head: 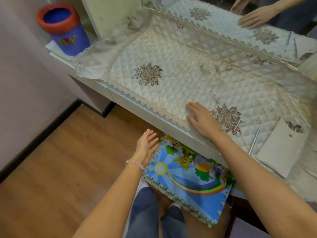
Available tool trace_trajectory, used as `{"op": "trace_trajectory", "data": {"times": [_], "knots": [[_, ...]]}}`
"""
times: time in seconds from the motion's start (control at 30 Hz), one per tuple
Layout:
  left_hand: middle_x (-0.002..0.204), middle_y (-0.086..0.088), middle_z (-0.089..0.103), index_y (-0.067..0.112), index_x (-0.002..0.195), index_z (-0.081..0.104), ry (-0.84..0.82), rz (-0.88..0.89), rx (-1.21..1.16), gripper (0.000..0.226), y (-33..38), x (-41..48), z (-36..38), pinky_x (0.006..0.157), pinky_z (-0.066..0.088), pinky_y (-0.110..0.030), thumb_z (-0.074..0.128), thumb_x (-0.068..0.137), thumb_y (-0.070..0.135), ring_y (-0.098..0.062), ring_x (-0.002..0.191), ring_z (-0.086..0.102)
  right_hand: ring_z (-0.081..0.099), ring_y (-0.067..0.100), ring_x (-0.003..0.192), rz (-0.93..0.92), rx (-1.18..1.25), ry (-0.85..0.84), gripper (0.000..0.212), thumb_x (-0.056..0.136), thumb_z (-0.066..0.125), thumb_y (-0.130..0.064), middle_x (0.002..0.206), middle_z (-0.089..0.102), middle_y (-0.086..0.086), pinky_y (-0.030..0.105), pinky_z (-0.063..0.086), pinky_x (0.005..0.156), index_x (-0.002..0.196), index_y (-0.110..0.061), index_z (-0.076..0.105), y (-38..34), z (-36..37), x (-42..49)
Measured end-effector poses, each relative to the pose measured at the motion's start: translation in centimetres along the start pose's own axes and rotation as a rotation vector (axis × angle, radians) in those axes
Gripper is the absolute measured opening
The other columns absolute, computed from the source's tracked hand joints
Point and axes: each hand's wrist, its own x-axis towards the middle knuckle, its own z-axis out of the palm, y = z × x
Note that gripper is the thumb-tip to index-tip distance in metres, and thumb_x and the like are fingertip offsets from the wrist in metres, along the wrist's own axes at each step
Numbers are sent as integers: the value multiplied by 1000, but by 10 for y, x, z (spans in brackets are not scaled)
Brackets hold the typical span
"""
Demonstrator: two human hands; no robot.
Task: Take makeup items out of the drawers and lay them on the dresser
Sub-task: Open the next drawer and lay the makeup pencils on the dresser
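Resting flat on dresser (171,127) cloth (171,86): right hand (202,120); left hand (146,145) empty

Cream quilted cloth (188,79) on the white worktop (154,115): diamond stitching, grey-brown embroidered flower clusters, beige scalloped lace border. Far left, a blue cylindrical bin (66,31) with a red dripping-paint rim and yellow-red letters. Near floor: warm brown wood-grain laminate (60,160), black skirting. Foam puzzle mat (187,176) under the worktop: sky blue with white sun, rainbow band, green trees, orange cartoon animal. Pale pink bead bracelet (135,163) on the left wrist. Faded blue denim jeans (145,212).
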Motion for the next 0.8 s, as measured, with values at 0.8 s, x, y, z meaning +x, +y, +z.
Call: {"op": "trace_trajectory", "data": {"times": [0.8], "knots": [[142,-12,39,7,141,31,18,-306,-448,66,-7,109,22,104,33,-44,34,94,53,-25,130,39,3,3,137,12,138,31,48,97,42,-31,155,21,-4,33,0,115,143,-22,32,12,16,0]]}}
